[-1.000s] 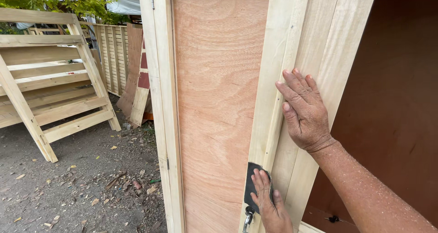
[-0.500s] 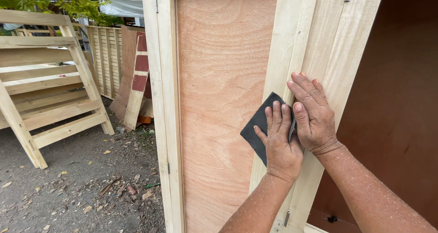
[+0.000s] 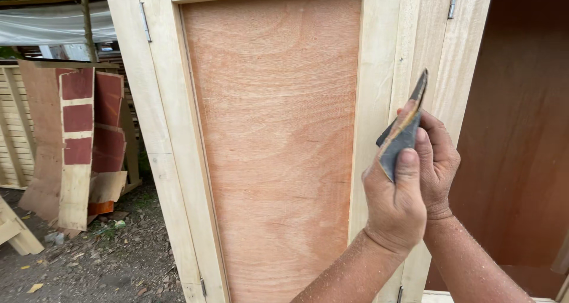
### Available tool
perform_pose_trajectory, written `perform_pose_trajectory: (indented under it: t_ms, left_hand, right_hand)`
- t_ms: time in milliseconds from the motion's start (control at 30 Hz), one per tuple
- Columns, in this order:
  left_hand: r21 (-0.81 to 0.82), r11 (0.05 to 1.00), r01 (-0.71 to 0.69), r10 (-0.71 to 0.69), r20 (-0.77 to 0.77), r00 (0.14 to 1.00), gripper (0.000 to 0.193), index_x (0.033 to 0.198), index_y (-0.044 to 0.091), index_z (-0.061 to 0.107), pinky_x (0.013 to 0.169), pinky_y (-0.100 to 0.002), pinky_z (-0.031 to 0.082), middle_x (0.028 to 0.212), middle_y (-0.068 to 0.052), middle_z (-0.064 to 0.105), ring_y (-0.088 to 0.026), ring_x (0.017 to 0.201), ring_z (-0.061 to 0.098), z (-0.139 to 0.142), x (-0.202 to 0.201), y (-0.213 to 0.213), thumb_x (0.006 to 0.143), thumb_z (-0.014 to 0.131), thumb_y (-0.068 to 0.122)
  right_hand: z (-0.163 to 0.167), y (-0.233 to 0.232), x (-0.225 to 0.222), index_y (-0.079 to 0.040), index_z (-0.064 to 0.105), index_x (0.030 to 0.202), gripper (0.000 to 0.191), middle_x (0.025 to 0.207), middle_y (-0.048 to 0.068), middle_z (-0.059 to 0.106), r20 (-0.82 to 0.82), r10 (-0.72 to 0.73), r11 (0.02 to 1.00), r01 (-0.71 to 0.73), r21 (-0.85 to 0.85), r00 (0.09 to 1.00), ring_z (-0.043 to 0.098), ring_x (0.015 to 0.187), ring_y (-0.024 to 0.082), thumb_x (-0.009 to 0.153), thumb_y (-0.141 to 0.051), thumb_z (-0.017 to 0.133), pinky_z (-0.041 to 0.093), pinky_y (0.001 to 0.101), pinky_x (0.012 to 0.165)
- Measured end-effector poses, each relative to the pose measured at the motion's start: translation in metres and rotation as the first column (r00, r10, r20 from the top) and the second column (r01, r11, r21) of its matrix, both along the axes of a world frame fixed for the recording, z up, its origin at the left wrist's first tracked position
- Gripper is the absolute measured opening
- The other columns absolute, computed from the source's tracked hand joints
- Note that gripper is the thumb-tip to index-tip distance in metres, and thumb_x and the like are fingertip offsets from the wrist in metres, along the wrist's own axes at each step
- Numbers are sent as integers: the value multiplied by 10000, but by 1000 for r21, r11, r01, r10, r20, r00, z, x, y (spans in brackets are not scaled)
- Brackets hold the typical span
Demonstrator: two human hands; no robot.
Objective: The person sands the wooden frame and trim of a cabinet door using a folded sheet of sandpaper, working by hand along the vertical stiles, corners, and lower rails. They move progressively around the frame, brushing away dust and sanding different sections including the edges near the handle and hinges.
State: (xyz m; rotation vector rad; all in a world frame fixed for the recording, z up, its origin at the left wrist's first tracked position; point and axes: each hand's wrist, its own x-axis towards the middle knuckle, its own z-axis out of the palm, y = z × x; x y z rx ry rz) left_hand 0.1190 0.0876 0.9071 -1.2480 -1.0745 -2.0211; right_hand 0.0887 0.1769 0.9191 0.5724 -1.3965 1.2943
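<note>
Pinching the folded sandpaper, left hand and right hand close fingers round it beside the door stile. Loose grip could let it slip, I judge.

packages: none | labels: none | signs: none | screens: none

The cabinet door has a matt, reddish plywood panel with visible grain, set in a pale, bare, smooth wooden frame with small dull metal hinges, while the folded sandpaper sheet looks dark grey, gritty and matt.
</note>
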Motion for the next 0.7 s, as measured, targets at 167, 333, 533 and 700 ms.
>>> perform_pose_trajectory:
  t_ms: [167, 333, 533, 700]
  left_hand:
    - [412, 843, 345, -475, 269, 838, 374, 1248, -28, 614, 913, -358, 546, 1180, -115, 686, -200, 1055, 661, 32, -30, -8, 1042, 530, 273]
    - [496, 725, 477, -673, 366, 642, 402, 1225, -32, 619, 870, -387, 581, 1133, -117, 693, -225, 1003, 688, 49, -57, -12, 989, 590, 293]
    - [399, 698, 595, -708, 260, 657, 388, 1245, -43, 607, 907, -375, 552, 1142, -115, 667, -207, 1047, 639, 47, -79, 3, 1023, 627, 275]
    - [125, 711, 692, -697, 258, 669, 395, 1252, -34, 624, 974, -316, 534, 1158, -101, 692, -164, 1085, 645, 27, -83, 11, 1033, 606, 294]
  right_hand:
    - [10, 12, 9, -49, 516, 1408, 473, 1169, 94, 687, 96, 183, 977, -169, -133, 978, 660, 1070, 128, 987, -198, 672, 573, 306, 954]
    - [8, 20, 11, 26, 555, 1386, 484, 1179, 114, 691, 116, 274, 924, -228, -308, 955, 657, 1087, 156, 1002, -237, 687, 569, 332, 981]
    - [5, 0, 25, -41, 540, 1396, 631, 1305, 105, 671, 69, 332, 781, -233, -579, 941, 657, 1228, 214, 886, -372, 712, 486, 447, 1099]
    - [-13, -21, 39, -96, 493, 1409, 622, 1328, 116, 624, -30, 333, 757, -285, -588, 943, 606, 1274, 285, 868, -322, 700, 475, 507, 1143]
